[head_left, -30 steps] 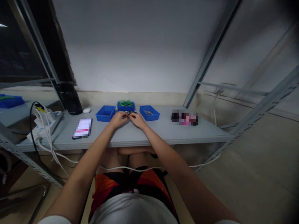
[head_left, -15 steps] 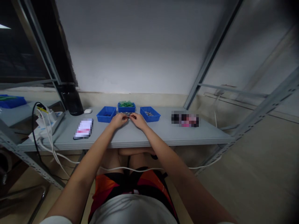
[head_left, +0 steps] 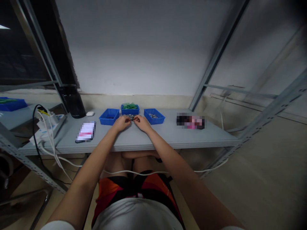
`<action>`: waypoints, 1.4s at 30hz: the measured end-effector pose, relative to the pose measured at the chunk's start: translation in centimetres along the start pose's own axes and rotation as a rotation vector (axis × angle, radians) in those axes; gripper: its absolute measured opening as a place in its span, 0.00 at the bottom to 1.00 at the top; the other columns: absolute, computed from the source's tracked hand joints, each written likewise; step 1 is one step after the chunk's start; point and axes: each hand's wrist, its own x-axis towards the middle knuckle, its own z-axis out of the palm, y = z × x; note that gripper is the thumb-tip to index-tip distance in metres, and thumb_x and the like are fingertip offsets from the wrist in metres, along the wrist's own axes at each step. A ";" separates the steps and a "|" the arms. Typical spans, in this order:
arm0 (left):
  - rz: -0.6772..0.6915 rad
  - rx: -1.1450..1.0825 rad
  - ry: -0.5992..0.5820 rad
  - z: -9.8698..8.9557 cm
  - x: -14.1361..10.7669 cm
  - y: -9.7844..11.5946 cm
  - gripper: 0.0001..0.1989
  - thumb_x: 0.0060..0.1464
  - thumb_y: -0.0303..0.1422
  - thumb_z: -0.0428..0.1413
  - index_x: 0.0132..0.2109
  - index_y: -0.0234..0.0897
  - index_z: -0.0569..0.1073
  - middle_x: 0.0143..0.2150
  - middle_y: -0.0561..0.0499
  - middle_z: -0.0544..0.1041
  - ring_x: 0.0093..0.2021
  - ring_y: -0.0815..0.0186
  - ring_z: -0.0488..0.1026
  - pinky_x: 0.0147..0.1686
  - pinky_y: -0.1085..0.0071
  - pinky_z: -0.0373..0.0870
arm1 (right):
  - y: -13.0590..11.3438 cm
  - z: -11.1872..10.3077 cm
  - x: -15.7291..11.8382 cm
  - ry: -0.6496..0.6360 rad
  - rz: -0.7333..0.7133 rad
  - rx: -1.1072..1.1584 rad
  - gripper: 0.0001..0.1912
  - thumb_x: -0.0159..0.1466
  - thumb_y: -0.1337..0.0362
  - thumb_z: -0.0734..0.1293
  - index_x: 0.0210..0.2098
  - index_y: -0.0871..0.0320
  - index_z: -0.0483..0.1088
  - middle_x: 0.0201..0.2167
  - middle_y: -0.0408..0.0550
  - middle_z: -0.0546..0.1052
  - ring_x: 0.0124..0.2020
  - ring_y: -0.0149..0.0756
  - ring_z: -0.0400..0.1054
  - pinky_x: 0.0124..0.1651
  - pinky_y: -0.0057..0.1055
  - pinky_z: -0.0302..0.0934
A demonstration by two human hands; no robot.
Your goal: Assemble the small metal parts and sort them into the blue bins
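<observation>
My left hand and my right hand are close together over the grey table, fingers curled and pinched. Whatever they hold is too small to make out. Just beyond the fingertips lies a pile of small shiny metal pieces. Behind the pile is a blue tray with green items. A second blue tray, with a few dark bits inside, is left of my hands. To their right, another blue tray contains small metal pieces.
A phone, a white case, a black bottle and a power strip with cables are on the left. A blurred-out item lies at the right. Metal shelf posts frame the table.
My two hands are nearly in the same place, with the fingertips slightly farther apart. The trays and other objects stay put.
</observation>
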 end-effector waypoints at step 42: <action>0.053 -0.039 0.144 0.5 0.3 -0.7 0.11 0.57 0.32 0.51 0.41 0.33 0.76 0.37 0.47 0.75 0.33 0.66 0.69 0.38 0.70 0.67 | -0.4 -0.2 0.3 0.052 -0.064 0.025 0.05 0.62 0.67 0.63 0.36 0.58 0.71 0.34 0.47 0.77 0.36 0.33 0.68 0.45 0.30 0.61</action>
